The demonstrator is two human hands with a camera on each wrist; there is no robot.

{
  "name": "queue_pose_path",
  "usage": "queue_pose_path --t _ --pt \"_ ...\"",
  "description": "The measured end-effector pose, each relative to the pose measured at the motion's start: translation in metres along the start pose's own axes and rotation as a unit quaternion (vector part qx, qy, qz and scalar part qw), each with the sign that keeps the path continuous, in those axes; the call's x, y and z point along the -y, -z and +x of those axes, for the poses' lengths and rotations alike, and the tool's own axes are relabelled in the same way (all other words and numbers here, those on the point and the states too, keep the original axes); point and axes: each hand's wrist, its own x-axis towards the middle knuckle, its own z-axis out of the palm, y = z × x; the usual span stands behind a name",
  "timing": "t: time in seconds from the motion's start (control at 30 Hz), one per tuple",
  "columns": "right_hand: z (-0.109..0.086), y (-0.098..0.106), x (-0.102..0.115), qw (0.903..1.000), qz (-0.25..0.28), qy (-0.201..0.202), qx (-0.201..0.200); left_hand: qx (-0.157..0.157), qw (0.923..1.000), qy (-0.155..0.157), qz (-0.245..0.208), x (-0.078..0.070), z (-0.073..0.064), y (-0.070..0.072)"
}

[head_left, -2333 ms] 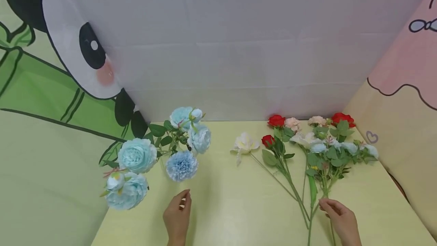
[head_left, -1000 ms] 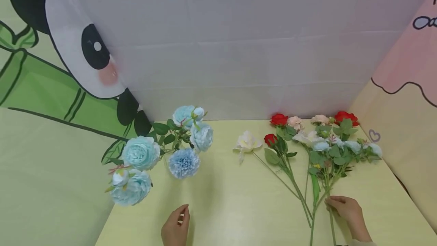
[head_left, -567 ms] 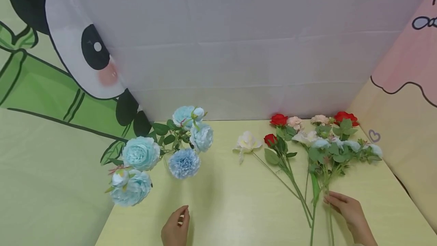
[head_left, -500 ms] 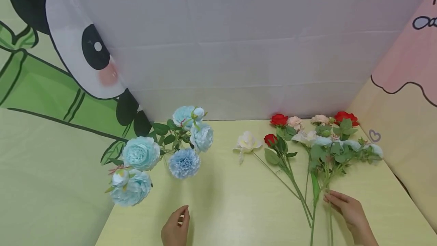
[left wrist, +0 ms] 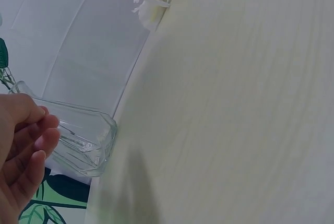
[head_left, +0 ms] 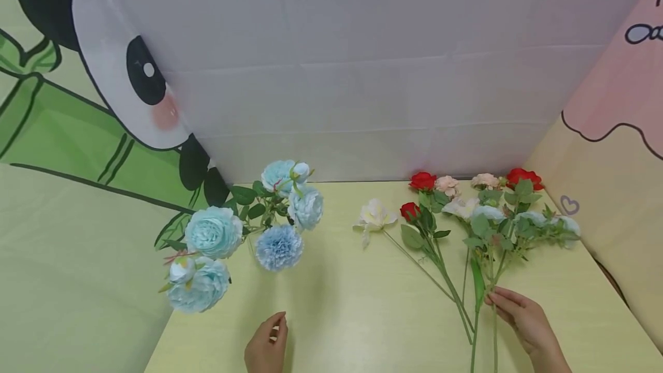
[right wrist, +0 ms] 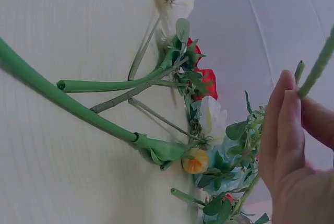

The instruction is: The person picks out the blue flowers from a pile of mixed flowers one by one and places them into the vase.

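Observation:
My right hand (head_left: pixel 525 318) pinches a green flower stem (head_left: pixel 495 338) between thumb and fingertips, at the right of the table. That stem (right wrist: pixel 317 65) shows between the fingers in the right wrist view. Up the stem are leaves and pale blue blooms (head_left: pixel 530 219), tilted away and partly overlapping other flowers. My left hand (head_left: pixel 266 344), fingers loosely curled and holding nothing, hovers near the front left of the table. Beyond it stands a clear glass vase (left wrist: pixel 88 140), seen in the left wrist view. Light blue flowers (head_left: pixel 213 232) and a blue pompom-like flower (head_left: pixel 279 247) spread above the vase's place.
Around the right hand lie red roses (head_left: pixel 423 181), pale pink flowers (head_left: pixel 447 186), a white flower (head_left: pixel 375 216) and an orange bud (right wrist: pixel 195 161). Their stems cross on the pale yellow table (head_left: pixel 352 315). A cloth backdrop (head_left: pixel 331 85) closes off the back.
My right hand has taken hold of the stem, raised it a little and shifted slightly left; its leaves and blooms tilt up. My left hand drew back toward the front edge, then stayed still.

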Motion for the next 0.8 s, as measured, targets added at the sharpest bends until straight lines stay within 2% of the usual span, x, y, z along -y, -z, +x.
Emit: queue_pose_path --t 0.13,0.2,0.23,0.27,0.3,0.37,0.43,0.47,0.57,0.6,0.63,0.67,0.77,0.8 --pt "-0.003 -0.002 0.001 0.9997 0.022 0.011 0.003 -0.003 1.0000 -0.002 0.000 0.002 0.000 0.000" --pt "-0.004 -0.002 0.001 0.9973 0.060 0.032 0.029 -0.005 1.0000 -0.005 0.001 0.003 0.000 0.000" --pt "-0.004 -0.002 0.001 0.9933 0.089 0.049 0.056 -0.007 1.0000 -0.006 0.003 0.003 0.000 0.001" --pt "-0.004 -0.002 0.001 0.9862 0.123 0.065 0.090 -0.008 0.9999 -0.007 0.003 0.003 0.000 0.001" --pt "-0.004 -0.003 0.000 0.9748 0.161 0.081 0.131 -0.008 0.9999 -0.008 0.002 0.003 0.000 0.001" --pt "-0.003 -0.004 -0.001 0.9410 0.237 0.102 0.219 -0.004 0.9999 -0.009 0.002 0.003 0.001 0.002" --pt "-0.003 -0.007 -0.002 0.9086 0.285 0.112 0.284 0.002 1.0000 -0.007 0.003 0.002 0.001 0.002" --pt "-0.003 -0.009 -0.003 0.8995 0.297 0.116 0.299 0.005 1.0000 -0.005 0.004 0.002 0.001 0.002" --pt "-0.005 -0.017 -0.003 0.8848 0.322 0.124 0.314 0.015 0.9999 0.005 0.006 0.001 0.002 0.002" --pt "-0.006 -0.019 -0.003 0.8741 0.341 0.119 0.325 0.017 0.9998 0.009 0.006 0.001 0.002 0.002" --pt "-0.005 -0.021 -0.002 0.8560 0.372 0.109 0.343 0.019 0.9997 0.011 0.006 0.000 0.002 0.002" --pt "-0.005 -0.023 -0.002 0.8322 0.408 0.095 0.363 0.020 0.9997 0.014 0.008 0.000 0.003 0.002" --pt "-0.003 -0.028 -0.001 0.7411 0.517 0.037 0.427 0.025 0.9995 0.017 0.010 -0.002 0.003 0.003" --pt "-0.003 -0.030 0.000 0.7144 0.544 0.019 0.440 0.027 0.9994 0.018 0.010 -0.003 0.003 0.003"
